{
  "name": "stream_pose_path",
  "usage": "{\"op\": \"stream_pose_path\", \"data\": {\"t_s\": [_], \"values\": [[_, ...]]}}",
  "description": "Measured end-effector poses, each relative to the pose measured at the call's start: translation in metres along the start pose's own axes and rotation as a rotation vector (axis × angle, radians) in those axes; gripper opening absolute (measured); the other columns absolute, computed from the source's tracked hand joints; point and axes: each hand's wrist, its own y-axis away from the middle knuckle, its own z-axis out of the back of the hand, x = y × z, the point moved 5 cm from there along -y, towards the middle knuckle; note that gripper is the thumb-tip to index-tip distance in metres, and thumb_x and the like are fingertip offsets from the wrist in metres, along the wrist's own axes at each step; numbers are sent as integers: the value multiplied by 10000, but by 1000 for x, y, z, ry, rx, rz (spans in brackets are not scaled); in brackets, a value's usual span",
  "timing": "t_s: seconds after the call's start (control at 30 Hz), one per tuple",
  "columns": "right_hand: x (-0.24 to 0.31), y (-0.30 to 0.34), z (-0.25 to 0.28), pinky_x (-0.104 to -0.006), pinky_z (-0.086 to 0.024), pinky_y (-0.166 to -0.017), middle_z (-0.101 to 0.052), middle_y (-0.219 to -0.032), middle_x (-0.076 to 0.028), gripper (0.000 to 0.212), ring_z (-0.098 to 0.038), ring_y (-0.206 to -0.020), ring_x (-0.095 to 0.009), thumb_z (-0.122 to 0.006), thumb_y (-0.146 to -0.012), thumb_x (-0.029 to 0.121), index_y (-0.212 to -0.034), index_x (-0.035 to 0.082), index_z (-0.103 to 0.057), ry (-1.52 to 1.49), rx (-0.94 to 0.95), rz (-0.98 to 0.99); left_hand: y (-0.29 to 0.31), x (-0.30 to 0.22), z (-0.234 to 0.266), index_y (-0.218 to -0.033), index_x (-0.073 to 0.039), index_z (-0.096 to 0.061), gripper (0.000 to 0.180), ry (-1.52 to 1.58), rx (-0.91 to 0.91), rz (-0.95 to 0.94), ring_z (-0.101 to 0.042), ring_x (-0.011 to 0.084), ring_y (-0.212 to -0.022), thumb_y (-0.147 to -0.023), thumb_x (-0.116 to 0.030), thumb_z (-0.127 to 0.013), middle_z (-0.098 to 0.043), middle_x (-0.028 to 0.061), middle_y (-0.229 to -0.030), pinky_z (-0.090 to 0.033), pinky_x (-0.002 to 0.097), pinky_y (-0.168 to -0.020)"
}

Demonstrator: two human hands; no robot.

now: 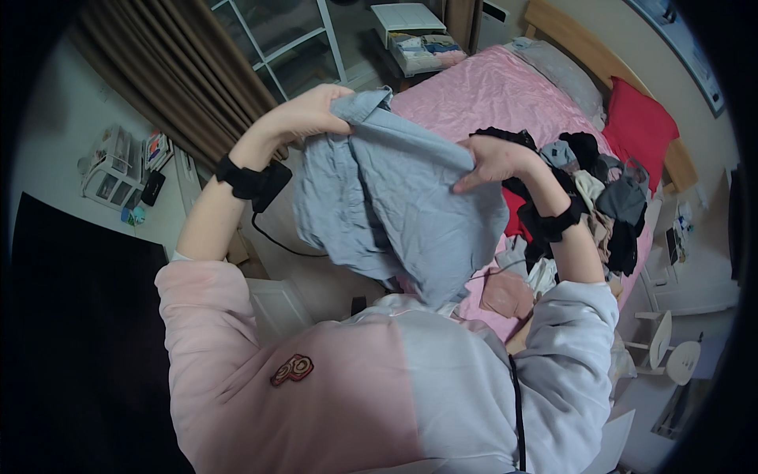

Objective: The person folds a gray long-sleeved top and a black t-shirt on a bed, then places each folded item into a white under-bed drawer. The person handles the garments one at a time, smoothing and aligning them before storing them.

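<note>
A crumpled light blue-grey garment (434, 213) hangs in front of my chest, held up by both hands. My left hand (312, 114) pinches its upper left edge between thumb and fingers. Further right and a little lower, my right hand (499, 160) grips the other end of that top edge. The cloth drops in loose folds; its exact kind is hard to make out. Black bands with devices wrap both my wrists. Behind my right hand lies a heap of mixed clothes (622, 197), dark, grey, beige and red.
Beyond the garment stretches a bed with a pink cover (482, 87), a red pillow (643, 126) and a wooden headboard (568, 35). A white storage box (407, 17) with folded clothes stands past its far left corner. Brown curtains (174, 63) hang at left, above a white desk.
</note>
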Motion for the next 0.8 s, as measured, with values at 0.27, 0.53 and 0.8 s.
{"op": "stream_pose_path", "data": {"t_s": [0.27,0.53,0.8], "values": [[-25,-134,12,-281,-422,-910,-591,-1183,-115,734,-551,-1069,-181,-595,-830,567,-1262,-21,-514,-531,221,-153,-24,42,108,-904,-48,-615,122,588,-51,-117,-589,42,-751,-906,-166,-587,-636,-12,-853,-477,203,-691],[-66,-198,87,-383,-487,-701,-645,-834,-212,239,-634,-797,-349,-604,-731,108,-945,16,-657,193,-629,-175,-54,98,321,-712,-137,-445,247,680,-222,-578,-508,37,-701,-941,-86,-522,-511,-72,-739,-426,216,-666],[-35,-189,120,-289,-436,-799,-621,-948,-74,143,-569,-899,-155,-702,-791,130,-858,5,-684,-84,-829,-253,-116,120,426,-947,-79,-529,24,554,-162,-430,-547,50,-812,-940,-101,-525,-556,-34,-875,-447,195,-730]]}}
